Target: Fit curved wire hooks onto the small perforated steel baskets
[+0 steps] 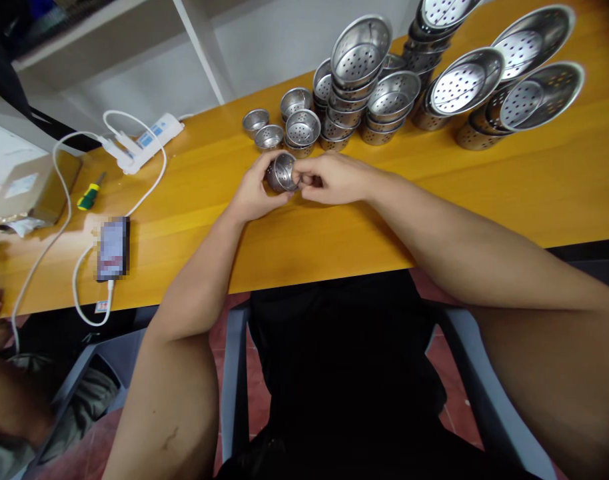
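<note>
A small perforated metal cup (283, 173) lies tilted between my hands, its mouth turned partly toward me. My left hand (257, 190) wraps round its left side, with the thumb along the lower edge. At the cup's right rim, the curled fingers of my right hand (329, 177) pinch the edge; the fingertips are partly hidden. Just behind the hands stand several small perforated cups, among them one stacked cup (303, 128) and a low cup (269, 137). A taller stack of perforated cups (357, 60) rises behind my right hand.
Wide-rimmed perforated strainers (467, 87) stand in stacks at the right of the wooden table (334, 240). To the left are a power strip (152, 143), a screwdriver (90, 193), a cardboard box (34, 187) and a phone (113, 248) on a white cable. Another person sits at far left.
</note>
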Demonstrator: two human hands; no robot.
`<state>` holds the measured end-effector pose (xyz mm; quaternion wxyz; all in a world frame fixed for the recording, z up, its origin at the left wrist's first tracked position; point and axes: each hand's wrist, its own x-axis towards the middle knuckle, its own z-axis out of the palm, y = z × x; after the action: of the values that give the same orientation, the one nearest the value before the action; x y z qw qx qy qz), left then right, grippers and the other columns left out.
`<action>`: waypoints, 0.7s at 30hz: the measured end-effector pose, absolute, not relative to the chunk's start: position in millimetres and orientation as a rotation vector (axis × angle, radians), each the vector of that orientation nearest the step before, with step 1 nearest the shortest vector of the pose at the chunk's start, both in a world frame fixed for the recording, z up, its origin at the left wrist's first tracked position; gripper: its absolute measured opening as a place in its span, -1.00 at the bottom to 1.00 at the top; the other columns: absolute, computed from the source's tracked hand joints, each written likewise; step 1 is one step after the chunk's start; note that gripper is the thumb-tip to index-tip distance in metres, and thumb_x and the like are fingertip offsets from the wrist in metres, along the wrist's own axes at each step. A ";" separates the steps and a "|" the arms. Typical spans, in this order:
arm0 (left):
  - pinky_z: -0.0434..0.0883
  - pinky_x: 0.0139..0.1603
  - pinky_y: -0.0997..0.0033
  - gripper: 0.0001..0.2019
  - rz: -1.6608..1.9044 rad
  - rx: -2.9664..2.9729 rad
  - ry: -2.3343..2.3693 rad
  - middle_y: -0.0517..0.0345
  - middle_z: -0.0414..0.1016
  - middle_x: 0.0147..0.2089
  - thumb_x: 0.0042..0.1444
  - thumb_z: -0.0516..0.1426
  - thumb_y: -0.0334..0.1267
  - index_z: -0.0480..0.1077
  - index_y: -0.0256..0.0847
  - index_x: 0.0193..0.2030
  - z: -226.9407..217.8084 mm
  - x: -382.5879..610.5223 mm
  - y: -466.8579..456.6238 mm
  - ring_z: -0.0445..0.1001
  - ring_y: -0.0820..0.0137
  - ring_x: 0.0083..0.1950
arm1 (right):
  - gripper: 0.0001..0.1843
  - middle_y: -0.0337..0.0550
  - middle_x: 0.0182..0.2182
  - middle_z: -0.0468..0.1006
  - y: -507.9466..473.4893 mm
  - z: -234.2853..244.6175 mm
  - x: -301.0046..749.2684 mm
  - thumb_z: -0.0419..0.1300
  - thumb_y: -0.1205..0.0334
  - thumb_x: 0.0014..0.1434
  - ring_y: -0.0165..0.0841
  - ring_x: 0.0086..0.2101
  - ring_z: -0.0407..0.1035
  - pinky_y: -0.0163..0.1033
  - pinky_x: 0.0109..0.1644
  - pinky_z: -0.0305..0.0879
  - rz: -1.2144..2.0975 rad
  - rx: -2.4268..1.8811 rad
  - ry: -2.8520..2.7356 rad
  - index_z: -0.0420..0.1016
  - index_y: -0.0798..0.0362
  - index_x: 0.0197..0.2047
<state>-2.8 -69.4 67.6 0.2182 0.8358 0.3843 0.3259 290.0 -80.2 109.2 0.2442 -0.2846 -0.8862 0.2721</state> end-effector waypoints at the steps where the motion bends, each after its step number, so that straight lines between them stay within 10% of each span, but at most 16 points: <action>1: 0.57 0.91 -0.39 0.03 0.901 2.316 1.060 -0.20 0.70 0.68 0.26 0.60 0.53 0.51 0.01 0.66 67.8 -3.8 -68.8 0.69 -0.26 0.72 | -0.79 -0.24 -0.33 0.64 -80.7 108.6 289.6 0.46 0.07 0.47 -0.19 -0.28 0.47 -0.08 -0.11 0.27 0.792 -0.757 -2.396 0.52 -0.11 -0.08; 11: 0.66 0.81 -0.33 0.15 0.877 2.303 1.034 -0.22 0.73 0.64 0.26 0.48 0.78 0.52 0.01 0.68 66.1 -6.4 -68.7 0.73 -0.24 0.68 | -0.32 -0.14 -0.26 0.71 -73.6 93.2 285.4 0.58 -0.52 0.52 -0.11 -0.24 0.57 -0.02 -0.11 0.49 1.029 -0.753 -2.158 0.46 -0.14 -0.10; 21: 0.61 0.86 -0.39 0.22 0.879 2.315 1.005 -0.26 0.70 0.68 0.23 0.36 0.93 0.51 0.02 0.68 71.6 -4.7 -70.3 0.69 -0.27 0.72 | -0.31 -0.20 -0.29 0.48 -69.8 87.9 280.0 0.56 -0.47 0.51 -0.16 -0.24 0.38 0.01 -0.10 0.39 0.919 -0.750 -2.151 0.35 -0.15 -0.19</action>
<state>-4.7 -70.3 71.6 0.2323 0.8426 0.3658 0.3198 280.0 -69.8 87.9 0.3360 -0.2874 -0.8247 0.3526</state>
